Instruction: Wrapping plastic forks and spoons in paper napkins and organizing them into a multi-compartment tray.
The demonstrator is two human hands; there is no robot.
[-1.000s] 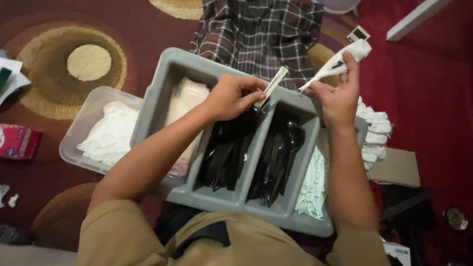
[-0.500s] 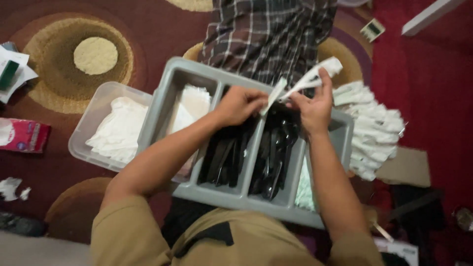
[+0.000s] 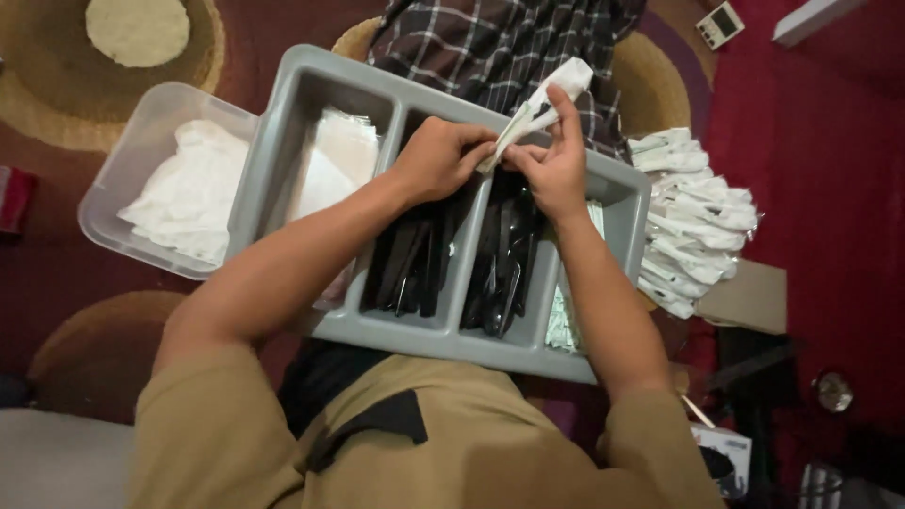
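A grey cutlery tray (image 3: 283,123) with four compartments rests on my lap. Black plastic cutlery (image 3: 415,259) fills its two middle compartments, white napkins (image 3: 339,155) the left one, small pale green packets (image 3: 564,325) the right one. Above the tray's far rim, my right hand (image 3: 554,165) pinches a white napkin-wrapped cutlery roll (image 3: 551,94). My left hand (image 3: 441,155) meets it from the left and holds a thin paper-wrapped stick against the roll's lower end.
A clear plastic box (image 3: 118,170) of white napkins sits left of the tray. A pile of finished white rolls (image 3: 698,217) lies at the right on the red carpet. A plaid cloth (image 3: 490,42) lies beyond the tray, and a cardboard piece (image 3: 749,297) sits at the right.
My two hands came together: the right hand brought the white roll leftward, down to the left hand's thin stick. The camera view shifted, so the tray now sits higher and further left.
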